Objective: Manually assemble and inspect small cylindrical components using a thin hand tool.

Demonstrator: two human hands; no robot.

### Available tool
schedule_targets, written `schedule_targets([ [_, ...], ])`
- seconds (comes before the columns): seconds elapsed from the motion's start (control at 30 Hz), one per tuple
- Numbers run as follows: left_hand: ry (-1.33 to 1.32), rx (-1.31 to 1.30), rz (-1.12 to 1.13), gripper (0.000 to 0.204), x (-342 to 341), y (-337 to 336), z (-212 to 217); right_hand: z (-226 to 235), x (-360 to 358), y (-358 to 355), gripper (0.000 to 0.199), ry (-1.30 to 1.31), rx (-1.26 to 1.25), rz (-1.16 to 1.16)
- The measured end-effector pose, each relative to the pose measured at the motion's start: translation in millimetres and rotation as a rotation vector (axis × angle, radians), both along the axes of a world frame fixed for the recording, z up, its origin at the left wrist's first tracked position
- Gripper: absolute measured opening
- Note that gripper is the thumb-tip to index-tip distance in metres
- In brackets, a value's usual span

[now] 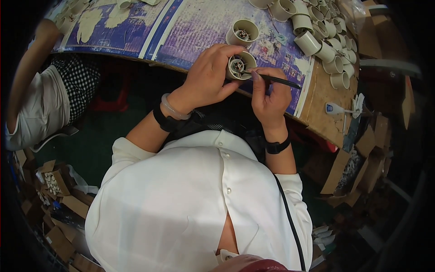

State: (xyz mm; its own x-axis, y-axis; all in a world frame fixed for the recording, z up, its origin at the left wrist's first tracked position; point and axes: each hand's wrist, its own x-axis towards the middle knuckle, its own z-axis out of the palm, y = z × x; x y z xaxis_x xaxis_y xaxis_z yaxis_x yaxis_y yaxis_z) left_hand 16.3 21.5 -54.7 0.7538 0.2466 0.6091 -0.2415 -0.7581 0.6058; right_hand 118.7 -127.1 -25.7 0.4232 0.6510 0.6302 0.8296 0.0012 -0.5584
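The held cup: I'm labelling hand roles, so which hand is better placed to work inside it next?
Right hand, probably: it holds the black tool, pointed at the cream cup, while the left hand grips the cup.

From out here the cup (251, 60) reads cream to me, its core (238, 66) copper and dark. I make out a black tool (281, 81), a purple cover (199, 31) streaked white and banded blue, a white shirt (156, 199), black wristbands (164, 121), black-and-white checked cloth (81, 88), a red stool (115, 102), dark green floor (65, 152), brown boxes (60, 241).
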Motion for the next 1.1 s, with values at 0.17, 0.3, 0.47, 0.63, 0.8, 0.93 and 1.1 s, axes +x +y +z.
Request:
schedule_targets([
  [0.17,0.002,-0.003,-0.002,0.071,0.3,0.0,-0.7,-6.3,-2.8,2.9,0.009,0.061,0.032,0.019],
  [0.3,0.008,-0.006,-0.013,0.071,-0.4,1.1,0.4,-5.4,-3.7,5.1,0.008,0.061,0.041,0.017],
  [0.47,0.019,-0.007,-0.018,0.071,-1.9,0.2,-0.8,-3.7,-2.3,0.0,0.008,0.069,0.002,0.03],
  [0.63,0.004,0.004,-0.016,0.071,-0.5,0.8,0.7,-10.1,-0.5,-1.1,0.008,0.031,0.043,0.054],
  [0.8,0.018,-0.006,-0.015,0.07,-1.5,0.7,0.7,-2.8,-2.5,-3.6,0.008,0.096,0.095,0.043],
  [0.93,0.024,-0.003,-0.01,0.07,-1.2,0.9,1.4,-4.1,-3.2,-4.8,0.008,0.131,0.006,0.012],
  [1.1,0.015,-0.002,-0.01,0.07,-1.3,1.3,1.0,-4.4,-3.7,-2.8,0.008,0.134,0.015,0.019],
])
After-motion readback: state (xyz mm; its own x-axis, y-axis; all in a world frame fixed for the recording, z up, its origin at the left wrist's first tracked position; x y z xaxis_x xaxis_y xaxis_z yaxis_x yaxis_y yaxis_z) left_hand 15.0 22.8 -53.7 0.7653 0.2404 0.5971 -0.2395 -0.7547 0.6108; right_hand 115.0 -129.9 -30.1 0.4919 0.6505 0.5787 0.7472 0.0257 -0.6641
